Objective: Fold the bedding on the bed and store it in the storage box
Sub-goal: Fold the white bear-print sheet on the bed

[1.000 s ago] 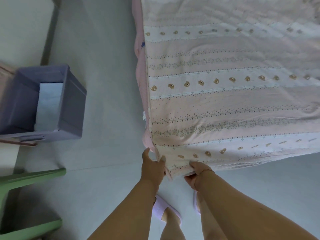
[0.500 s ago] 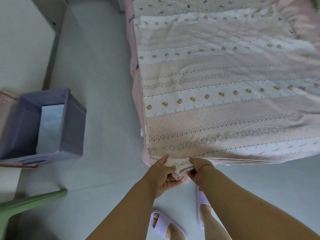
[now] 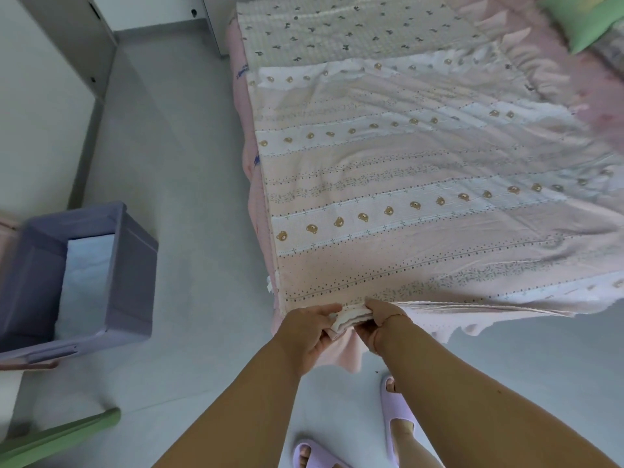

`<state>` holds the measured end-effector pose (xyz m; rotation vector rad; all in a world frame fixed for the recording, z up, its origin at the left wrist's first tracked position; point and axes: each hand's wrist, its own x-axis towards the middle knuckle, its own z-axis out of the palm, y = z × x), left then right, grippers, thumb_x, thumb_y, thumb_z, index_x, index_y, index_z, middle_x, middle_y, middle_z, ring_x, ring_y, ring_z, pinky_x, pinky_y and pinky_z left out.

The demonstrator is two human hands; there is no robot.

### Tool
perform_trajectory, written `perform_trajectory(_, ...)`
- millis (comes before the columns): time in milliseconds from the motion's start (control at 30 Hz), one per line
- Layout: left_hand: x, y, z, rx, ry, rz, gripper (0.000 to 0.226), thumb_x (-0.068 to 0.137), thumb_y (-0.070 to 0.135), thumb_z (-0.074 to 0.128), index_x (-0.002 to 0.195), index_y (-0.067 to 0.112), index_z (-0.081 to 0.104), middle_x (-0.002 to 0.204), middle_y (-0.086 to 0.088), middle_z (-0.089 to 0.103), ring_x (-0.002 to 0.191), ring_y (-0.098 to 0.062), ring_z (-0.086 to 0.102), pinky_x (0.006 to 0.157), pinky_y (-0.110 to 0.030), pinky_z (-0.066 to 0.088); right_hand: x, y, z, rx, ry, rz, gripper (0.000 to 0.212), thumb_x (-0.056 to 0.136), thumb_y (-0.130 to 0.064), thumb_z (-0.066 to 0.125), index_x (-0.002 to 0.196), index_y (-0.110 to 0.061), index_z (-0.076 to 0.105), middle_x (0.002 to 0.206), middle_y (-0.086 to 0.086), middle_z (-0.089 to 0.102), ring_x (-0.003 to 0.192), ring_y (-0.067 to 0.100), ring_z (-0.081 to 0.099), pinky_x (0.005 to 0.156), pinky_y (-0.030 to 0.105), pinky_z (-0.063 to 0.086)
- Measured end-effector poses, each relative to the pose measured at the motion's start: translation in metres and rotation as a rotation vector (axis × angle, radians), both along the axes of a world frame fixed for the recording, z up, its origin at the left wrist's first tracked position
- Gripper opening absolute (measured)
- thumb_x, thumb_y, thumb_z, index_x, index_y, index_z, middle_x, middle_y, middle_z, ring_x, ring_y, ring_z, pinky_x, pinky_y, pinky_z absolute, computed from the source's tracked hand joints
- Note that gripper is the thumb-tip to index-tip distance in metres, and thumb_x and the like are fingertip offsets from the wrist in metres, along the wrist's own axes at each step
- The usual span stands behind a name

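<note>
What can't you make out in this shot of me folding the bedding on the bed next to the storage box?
- Storage box, head view: its left side is cut off by the frame edge; what the pale sheet inside covers is hidden.
- Bedding: the right part runs off the frame and is blurred.
- Left hand and right hand: fingertips are buried in the bunched edge.
- Green pillow: cropped by the top corner.

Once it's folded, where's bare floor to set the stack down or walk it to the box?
Bare floor runs between the purple plastic storage box and the bed's pink-skirted side, back to the grey cabinet. Crowded at the bed corner: left hand and right hand grip the pink striped bear-print quilt, with lilac slippers below.
</note>
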<state>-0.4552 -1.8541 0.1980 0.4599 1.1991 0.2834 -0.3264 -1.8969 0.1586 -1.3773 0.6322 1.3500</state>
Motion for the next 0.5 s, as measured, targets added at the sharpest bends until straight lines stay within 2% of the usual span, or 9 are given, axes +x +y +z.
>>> perform_trajectory(100, 0.002, 0.013, 0.011, 0.038, -0.018, 0.000, 0.027, 0.088, -0.021, 0.046, 0.106, -0.012, 0.065, 0.105, -0.023, 0.064, 0.102, -0.036, 0.063, 0.088, -0.037, 0.055, 0.009, 0.011, 0.009, 0.017, -0.005, -0.069, 0.009, 0.095, -0.009, 0.054, 0.093, -0.001, 0.052, 0.078, 0.015, 0.057, 0.066, 0.025, 0.057, 0.036, 0.032, 0.052)
perform_trajectory(167, 0.001, 0.023, 0.016, 0.044, -0.035, 0.008, 0.028, 0.087, -0.023, 0.044, 0.103, -0.013, 0.065, 0.105, -0.025, 0.064, 0.097, -0.035, 0.064, 0.085, -0.035, 0.057, 0.017, 0.017, 0.016, 0.017, -0.020, -0.091, 0.010, 0.095, -0.007, 0.052, 0.089, 0.000, 0.052, 0.078, 0.015, 0.057, 0.066, 0.025, 0.056, 0.033, 0.031, 0.049)
perform_trajectory(267, 0.001, 0.038, 0.020, 0.042, -0.036, 0.010, 0.030, 0.088, -0.023, 0.042, 0.094, -0.008, 0.068, 0.106, -0.028, 0.064, 0.093, -0.033, 0.063, 0.100, -0.037, 0.047, 0.031, 0.026, 0.023, -0.008, -0.061, -0.091, 0.016, 0.096, -0.008, 0.051, 0.082, -0.003, 0.049, 0.075, 0.013, 0.053, 0.064, 0.022, 0.053, 0.028, 0.029, 0.045)
perform_trajectory(400, 0.004, 0.060, 0.025, 0.065, -0.008, -0.002, 0.035, 0.088, -0.022, 0.040, 0.088, -0.004, 0.070, 0.096, -0.024, 0.066, 0.074, -0.023, 0.059, 0.097, -0.033, 0.040, 0.049, 0.036, 0.027, -0.046, -0.138, -0.077, 0.016, 0.095, -0.005, 0.050, 0.079, -0.004, 0.048, 0.072, 0.012, 0.050, 0.061, 0.022, 0.050, 0.029, 0.028, 0.046)
perform_trajectory(500, 0.010, 0.079, 0.031, 0.065, -0.025, -0.028, 0.036, 0.087, -0.024, 0.039, 0.090, -0.006, 0.070, 0.095, -0.025, 0.067, 0.088, -0.031, 0.058, 0.103, -0.037, 0.042, 0.075, 0.044, 0.018, -0.124, -0.216, -0.072, 0.011, 0.094, -0.004, 0.047, 0.083, -0.005, 0.048, 0.076, 0.011, 0.047, 0.061, 0.022, 0.048, 0.038, 0.027, 0.050)
